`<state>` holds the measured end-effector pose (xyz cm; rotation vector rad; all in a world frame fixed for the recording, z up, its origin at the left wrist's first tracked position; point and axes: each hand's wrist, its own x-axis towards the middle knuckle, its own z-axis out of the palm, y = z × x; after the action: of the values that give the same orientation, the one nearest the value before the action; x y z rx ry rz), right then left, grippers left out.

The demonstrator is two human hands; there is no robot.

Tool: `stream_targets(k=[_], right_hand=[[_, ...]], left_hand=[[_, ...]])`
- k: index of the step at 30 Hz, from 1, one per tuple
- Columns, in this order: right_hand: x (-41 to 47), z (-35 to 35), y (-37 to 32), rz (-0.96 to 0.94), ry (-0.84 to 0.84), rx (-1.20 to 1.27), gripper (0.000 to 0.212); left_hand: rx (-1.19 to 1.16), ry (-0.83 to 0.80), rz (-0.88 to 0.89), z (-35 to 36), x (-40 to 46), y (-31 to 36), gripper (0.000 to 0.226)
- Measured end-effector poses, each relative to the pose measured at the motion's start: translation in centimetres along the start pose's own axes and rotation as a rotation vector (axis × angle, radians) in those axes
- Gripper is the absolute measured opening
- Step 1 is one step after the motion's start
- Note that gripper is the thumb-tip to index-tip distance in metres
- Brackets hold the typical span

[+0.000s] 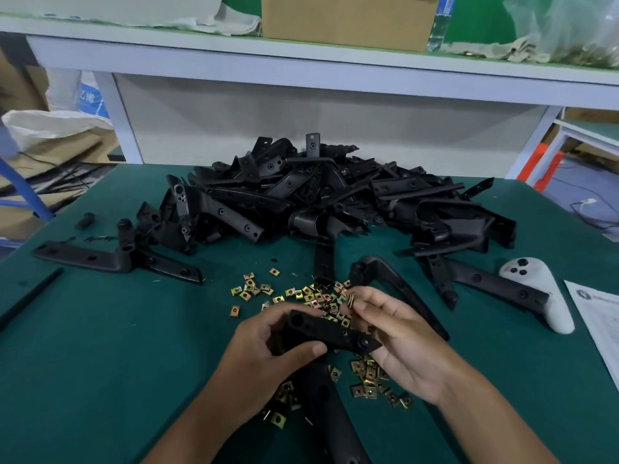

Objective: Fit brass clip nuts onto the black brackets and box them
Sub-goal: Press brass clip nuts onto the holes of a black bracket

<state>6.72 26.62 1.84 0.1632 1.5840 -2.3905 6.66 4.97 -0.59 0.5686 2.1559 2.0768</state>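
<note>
My left hand (268, 349) grips a black bracket (330, 333) near the table's front, its long leg running down toward me. My right hand (398, 336) pinches a brass clip nut (351, 300) between thumb and forefinger, just above the bracket's upper arm. Loose brass clip nuts (315, 298) lie scattered on the green table around and under both hands. A big heap of black brackets (335, 199) fills the middle of the table behind them.
Single brackets lie apart at the left (114, 257) and right (495, 284). A white controller (539, 291) and a printed sheet (599, 326) sit at the right edge. A cardboard box (348, 20) stands on the shelf above. A black rod (30, 298) lies at left.
</note>
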Motion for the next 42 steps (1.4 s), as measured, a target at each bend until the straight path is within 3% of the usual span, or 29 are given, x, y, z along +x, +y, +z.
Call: stream_targets(k=[7,10,19,24,35,42], right_hand=[[-0.24,0.51,0.08,-0.02,-0.034,-0.052,0.021],[-0.32,0.49,0.03,-0.028,-0.057,-0.084,0.031],[-0.25,0.46,0.22,-0.036,-0.05,-0.072,0.013],[-0.25,0.35,0.19,-0.047,-0.065,-0.078,0.024],[-0.32,0.48,0.11,-0.013,-0.063,-0.05,0.025],[-0.06,0.39,0.34,0.075,-0.077,0.055,0.017]], left_hand=[[-0.003,-0.009,0.005,0.0,-0.09,0.1,0.03],[-0.003,-0.005,0.01,0.09,-0.12,0.23,0.028],[-0.011,0.006,0.0,0.11,-0.1,0.5,0.03],[-0.012,0.004,0.001,0.2,-0.08,0.68,0.031],[-0.042,-0.029,-0.013,0.2,-0.12,0.67,0.039],[-0.113,-0.02,-0.069,0.27,-0.26,0.72,0.03]])
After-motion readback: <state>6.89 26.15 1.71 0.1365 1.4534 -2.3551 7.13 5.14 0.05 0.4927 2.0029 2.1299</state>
